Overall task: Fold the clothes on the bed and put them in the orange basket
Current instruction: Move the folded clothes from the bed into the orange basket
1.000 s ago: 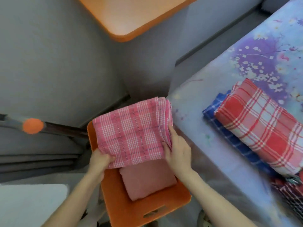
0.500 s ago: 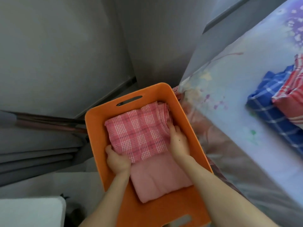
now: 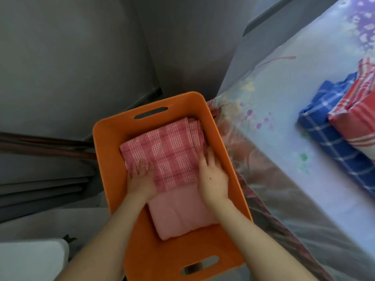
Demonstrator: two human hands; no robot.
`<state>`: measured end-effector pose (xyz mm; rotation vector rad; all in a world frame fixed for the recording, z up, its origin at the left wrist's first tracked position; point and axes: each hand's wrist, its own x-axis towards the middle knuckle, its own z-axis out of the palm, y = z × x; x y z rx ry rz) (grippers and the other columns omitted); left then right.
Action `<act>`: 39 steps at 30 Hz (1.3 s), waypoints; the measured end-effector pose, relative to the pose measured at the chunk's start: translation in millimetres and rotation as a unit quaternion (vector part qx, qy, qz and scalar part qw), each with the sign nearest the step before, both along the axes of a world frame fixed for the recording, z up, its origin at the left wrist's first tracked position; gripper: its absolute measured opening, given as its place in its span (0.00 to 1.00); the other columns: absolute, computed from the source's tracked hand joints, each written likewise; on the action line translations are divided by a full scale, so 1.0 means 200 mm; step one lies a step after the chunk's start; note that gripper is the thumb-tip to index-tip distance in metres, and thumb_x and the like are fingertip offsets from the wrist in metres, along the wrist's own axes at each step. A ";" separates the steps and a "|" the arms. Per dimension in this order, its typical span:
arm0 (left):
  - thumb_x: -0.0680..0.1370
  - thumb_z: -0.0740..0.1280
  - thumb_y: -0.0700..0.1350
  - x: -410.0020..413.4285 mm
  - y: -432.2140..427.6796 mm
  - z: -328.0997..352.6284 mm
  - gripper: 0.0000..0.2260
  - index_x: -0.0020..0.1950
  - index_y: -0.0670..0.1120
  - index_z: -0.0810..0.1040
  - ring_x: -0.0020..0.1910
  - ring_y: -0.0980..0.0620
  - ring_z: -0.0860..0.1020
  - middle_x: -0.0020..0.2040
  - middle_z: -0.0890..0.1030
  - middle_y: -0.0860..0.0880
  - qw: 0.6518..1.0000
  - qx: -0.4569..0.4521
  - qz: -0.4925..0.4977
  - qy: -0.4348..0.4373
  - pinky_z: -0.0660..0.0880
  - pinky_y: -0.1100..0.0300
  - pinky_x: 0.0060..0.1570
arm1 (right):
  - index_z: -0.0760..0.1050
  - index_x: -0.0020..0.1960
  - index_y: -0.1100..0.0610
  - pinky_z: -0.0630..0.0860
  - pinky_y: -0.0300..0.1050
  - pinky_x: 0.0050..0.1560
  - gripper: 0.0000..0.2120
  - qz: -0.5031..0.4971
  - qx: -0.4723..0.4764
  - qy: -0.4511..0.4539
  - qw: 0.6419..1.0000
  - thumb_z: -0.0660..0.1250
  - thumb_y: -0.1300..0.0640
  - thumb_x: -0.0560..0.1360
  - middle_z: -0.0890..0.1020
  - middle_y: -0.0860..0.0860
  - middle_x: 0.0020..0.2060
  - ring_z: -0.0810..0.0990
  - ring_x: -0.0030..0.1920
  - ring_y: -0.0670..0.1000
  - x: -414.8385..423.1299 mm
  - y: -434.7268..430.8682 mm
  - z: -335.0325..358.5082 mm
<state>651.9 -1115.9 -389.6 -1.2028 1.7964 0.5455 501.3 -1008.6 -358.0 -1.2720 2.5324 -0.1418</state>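
An orange basket (image 3: 110, 136) stands on the floor just beside the bed (image 3: 284, 110). In it lies a folded pink checked cloth (image 3: 172, 149), on top of a folded plain pink cloth (image 3: 178, 216). The checked cloth hides the far part of the plain one, so only the near part shows.

The left hand (image 3: 141, 177) rests on the near left corner of the checked cloth with its fingers (image 3: 142, 164) spread and laid flat, gripping nothing. The right hand (image 3: 213, 175) lies along the cloth's right edge, next to the basket wall, also with straight fingers (image 3: 210, 154) pressed flat. Whether the tips of the right hand reach under the fold cannot be made out.

On the bed's flowered sheet, well apart from the basket, a red checked cloth (image 3: 357, 122) lies on a blue checked cloth (image 3: 332, 142). The right edge of the view cuts off both, and the red one covers part of the blue.

A pale object (image 3: 30, 260) at the lower left is cut off and too blurred to name.
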 end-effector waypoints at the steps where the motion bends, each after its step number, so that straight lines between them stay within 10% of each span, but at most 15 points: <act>1: 0.78 0.58 0.55 -0.04 -0.03 0.06 0.33 0.78 0.48 0.46 0.75 0.39 0.47 0.77 0.45 0.43 1.000 0.012 0.023 0.001 0.48 0.45 0.73 | 0.75 0.63 0.63 0.80 0.50 0.35 0.35 -0.001 -0.040 -0.014 0.999 0.73 0.74 0.56 0.76 0.63 0.61 0.80 0.54 0.63 -0.01 0.04 0.07; 4: 0.78 0.58 0.47 -0.21 -0.01 0.29 0.10 0.52 0.45 0.75 0.55 0.45 0.75 0.57 0.77 0.43 0.977 -0.095 0.106 0.159 0.73 0.55 0.53 | 0.77 0.59 0.62 0.81 0.51 0.46 0.23 -0.002 -0.192 -0.074 0.979 0.68 0.73 0.66 0.81 0.57 0.56 0.81 0.54 0.57 -0.09 0.16 0.30; 9: 0.78 0.62 0.42 -0.65 0.27 0.74 0.07 0.50 0.44 0.80 0.44 0.49 0.79 0.44 0.81 0.48 0.847 -0.204 0.161 0.463 0.71 0.58 0.41 | 0.78 0.54 0.57 0.74 0.35 0.51 0.10 -0.239 -0.323 -0.122 0.908 0.62 0.60 0.76 0.80 0.44 0.45 0.79 0.46 0.45 -0.41 0.45 0.67; 15: 0.72 0.68 0.61 -1.33 0.60 1.02 0.17 0.47 0.47 0.79 0.47 0.49 0.81 0.45 0.83 0.47 0.793 0.063 0.318 0.516 0.77 0.49 0.53 | 0.76 0.43 0.56 0.76 0.61 0.54 0.08 -0.568 -0.304 -0.233 0.728 0.63 0.53 0.78 0.82 0.54 0.39 0.82 0.43 0.56 -0.87 0.91 0.83; 19: 0.56 0.73 0.64 -1.58 0.63 1.03 0.28 0.50 0.49 0.80 0.48 0.49 0.82 0.48 0.84 0.47 0.751 0.108 0.444 0.476 0.78 0.51 0.52 | 0.69 0.64 0.68 0.74 0.53 0.59 0.22 -0.657 -0.324 -0.426 0.531 0.61 0.51 0.79 0.76 0.66 0.55 0.78 0.53 0.61 -1.04 1.04 0.94; 21: 0.61 0.77 0.56 -1.63 0.62 1.05 0.29 0.56 0.43 0.77 0.47 0.48 0.82 0.51 0.83 0.45 0.699 0.122 0.535 0.458 0.78 0.57 0.43 | 0.66 0.68 0.67 0.74 0.55 0.60 0.27 -0.656 -0.292 -0.444 0.537 0.63 0.48 0.78 0.75 0.66 0.58 0.77 0.57 0.63 -1.07 1.05 0.95; 26: 0.68 0.74 0.39 -1.76 0.66 1.15 0.11 0.46 0.41 0.76 0.32 0.52 0.78 0.37 0.80 0.46 0.644 0.112 0.591 0.472 0.75 0.62 0.27 | 0.73 0.45 0.60 0.72 0.50 0.38 0.16 -0.681 -0.309 -0.350 0.564 0.66 0.46 0.74 0.76 0.53 0.35 0.73 0.33 0.51 -1.06 1.06 0.90; 31: 0.69 0.72 0.37 -1.75 0.70 1.32 0.06 0.36 0.43 0.76 0.25 0.54 0.78 0.24 0.79 0.51 0.683 0.126 0.506 0.511 0.76 0.61 0.32 | 0.66 0.65 0.62 0.77 0.57 0.56 0.31 -0.724 -0.331 -0.345 0.498 0.71 0.45 0.70 0.76 0.55 0.57 0.78 0.54 0.57 -1.13 1.02 0.90; 35: 0.72 0.71 0.41 -1.47 0.66 1.38 0.10 0.53 0.45 0.77 0.43 0.50 0.83 0.44 0.84 0.47 0.718 0.143 0.469 0.494 0.78 0.57 0.43 | 0.73 0.56 0.61 0.80 0.59 0.49 0.22 -0.694 -0.354 -0.329 0.534 0.74 0.51 0.68 0.81 0.55 0.50 0.82 0.46 0.55 -1.07 1.02 0.92; 39: 0.74 0.69 0.43 -1.08 0.58 1.38 0.17 0.62 0.48 0.73 0.51 0.47 0.81 0.53 0.82 0.47 0.713 0.175 0.511 0.447 0.78 0.53 0.49 | 0.72 0.60 0.61 0.81 0.58 0.43 0.29 -0.663 -0.382 -0.498 0.408 0.78 0.58 0.63 0.82 0.57 0.51 0.82 0.49 0.58 -1.04 0.94 0.98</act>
